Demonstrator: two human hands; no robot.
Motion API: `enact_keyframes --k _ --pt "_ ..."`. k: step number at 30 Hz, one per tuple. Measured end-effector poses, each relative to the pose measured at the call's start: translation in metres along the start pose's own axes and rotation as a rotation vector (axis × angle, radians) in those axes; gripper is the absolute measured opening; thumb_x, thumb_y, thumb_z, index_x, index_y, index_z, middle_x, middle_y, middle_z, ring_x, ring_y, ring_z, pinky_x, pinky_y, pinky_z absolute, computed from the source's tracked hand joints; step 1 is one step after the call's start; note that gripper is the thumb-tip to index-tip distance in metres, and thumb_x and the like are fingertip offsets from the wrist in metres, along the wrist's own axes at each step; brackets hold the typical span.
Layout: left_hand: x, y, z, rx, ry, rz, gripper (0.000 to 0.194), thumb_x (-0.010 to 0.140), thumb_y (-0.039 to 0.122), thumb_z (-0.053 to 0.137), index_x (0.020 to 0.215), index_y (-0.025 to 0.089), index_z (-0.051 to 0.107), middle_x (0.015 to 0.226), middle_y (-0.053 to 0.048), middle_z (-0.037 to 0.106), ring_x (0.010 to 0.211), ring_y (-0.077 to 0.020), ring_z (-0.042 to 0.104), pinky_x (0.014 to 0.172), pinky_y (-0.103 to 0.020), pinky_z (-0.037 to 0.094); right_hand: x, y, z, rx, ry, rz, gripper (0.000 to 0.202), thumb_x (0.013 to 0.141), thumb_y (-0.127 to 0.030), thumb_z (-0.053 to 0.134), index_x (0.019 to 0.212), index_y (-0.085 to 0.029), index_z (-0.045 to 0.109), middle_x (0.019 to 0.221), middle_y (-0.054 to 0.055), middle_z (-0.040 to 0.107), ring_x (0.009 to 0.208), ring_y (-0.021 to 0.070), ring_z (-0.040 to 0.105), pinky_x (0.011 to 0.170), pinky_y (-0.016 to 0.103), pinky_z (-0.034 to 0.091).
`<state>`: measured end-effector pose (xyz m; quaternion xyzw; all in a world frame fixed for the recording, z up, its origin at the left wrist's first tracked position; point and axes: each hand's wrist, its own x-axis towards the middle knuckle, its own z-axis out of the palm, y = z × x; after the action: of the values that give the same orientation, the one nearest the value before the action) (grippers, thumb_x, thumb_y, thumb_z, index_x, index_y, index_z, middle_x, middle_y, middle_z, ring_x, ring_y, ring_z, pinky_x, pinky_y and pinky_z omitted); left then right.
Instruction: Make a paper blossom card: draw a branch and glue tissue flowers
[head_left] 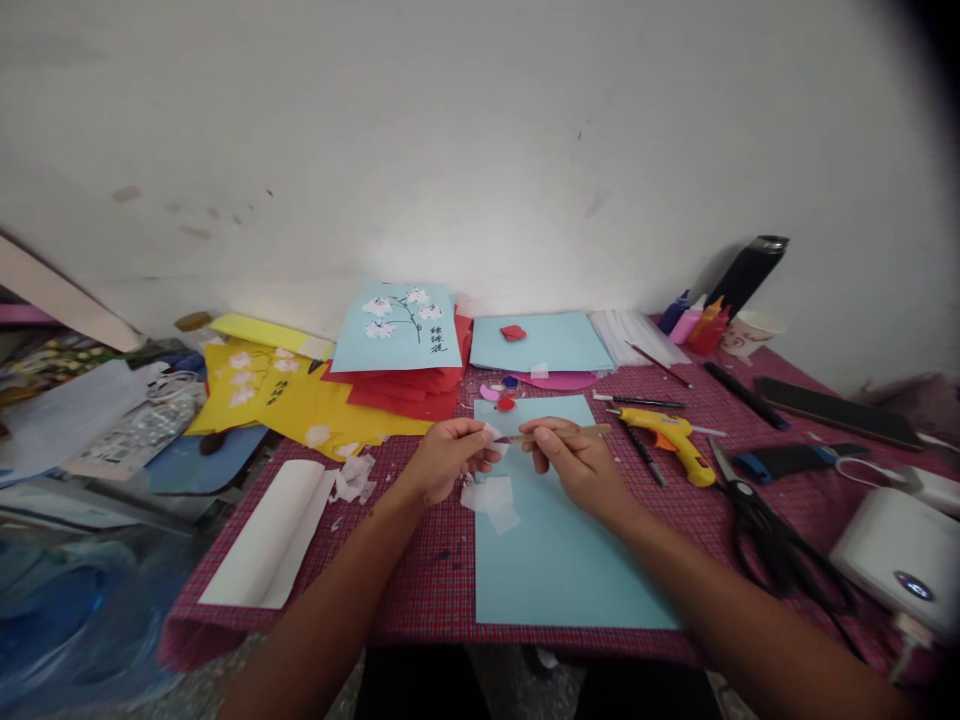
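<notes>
A small white paper piece [493, 434], pinched in the fingertips of the left hand [456, 450] above a light blue sheet [551, 560], meets the tip of a slim brush [574, 433] gripped between the right hand's [576, 465] fingers, near a yellow glue gun [667, 435].

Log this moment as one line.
left hand: pinches small white paper | right hand: holds slim brush-like tool, tip at paper | below: light-blue sheet | rightward: yellow glue gun, scissors
</notes>
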<state>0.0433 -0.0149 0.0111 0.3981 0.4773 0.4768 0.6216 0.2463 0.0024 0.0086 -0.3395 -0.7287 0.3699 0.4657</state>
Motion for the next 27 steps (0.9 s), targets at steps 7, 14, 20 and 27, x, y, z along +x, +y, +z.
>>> enact_keyframes --k 7,14,20,27 --pt "0.0002 -0.0004 -0.0014 -0.031 -0.013 -0.017 0.03 0.07 0.03 0.08 0.091 0.01 0.071 0.082 -0.01 0.072 0.072 -0.0164 0.069 0.061 -0.024 0.051 0.0005 -0.0006 -0.0015 -0.006 0.005 0.018 0.045 0.098 -0.042 0.047 0.062 -0.02 0.064 0.078 0.006 0.068 0.084 0.0192 0.066 0.076 0.032 0.052" --pt "-0.0022 -0.0002 0.0 -0.078 -0.063 0.013 0.032 0.066 0.023 0.082 0.094 0.009 0.071 0.083 -0.008 0.072 0.072 -0.0151 0.069 0.063 -0.025 0.052 0.005 0.0009 -0.004 0.105 0.049 0.122 0.037 0.095 -0.047 0.052 0.075 -0.02 0.066 0.069 0.004 0.065 0.062 0.0151 0.06 0.065 0.03 0.052" --pt "-0.0005 -0.0019 0.0006 -0.025 -0.026 0.019 0.04 0.066 0.033 0.085 0.095 0.01 0.072 0.075 -0.006 0.07 0.068 -0.013 0.066 0.061 -0.023 0.05 0.0055 0.0021 -0.0023 0.187 0.029 0.141 0.03 0.091 -0.046 0.059 0.088 -0.018 0.069 0.078 0.004 0.068 0.053 0.012 0.058 0.052 0.027 0.049" --pt "-0.0022 0.0011 0.0023 -0.026 -0.031 0.017 0.041 0.066 0.035 0.086 0.095 0.01 0.072 0.083 -0.009 0.073 0.069 -0.0132 0.065 0.061 -0.024 0.05 0.004 -0.0016 -0.0013 0.299 -0.017 0.189 0.026 0.083 -0.042 0.069 0.091 -0.018 0.072 0.078 0.005 0.073 0.054 0.0136 0.063 0.054 0.029 0.054"
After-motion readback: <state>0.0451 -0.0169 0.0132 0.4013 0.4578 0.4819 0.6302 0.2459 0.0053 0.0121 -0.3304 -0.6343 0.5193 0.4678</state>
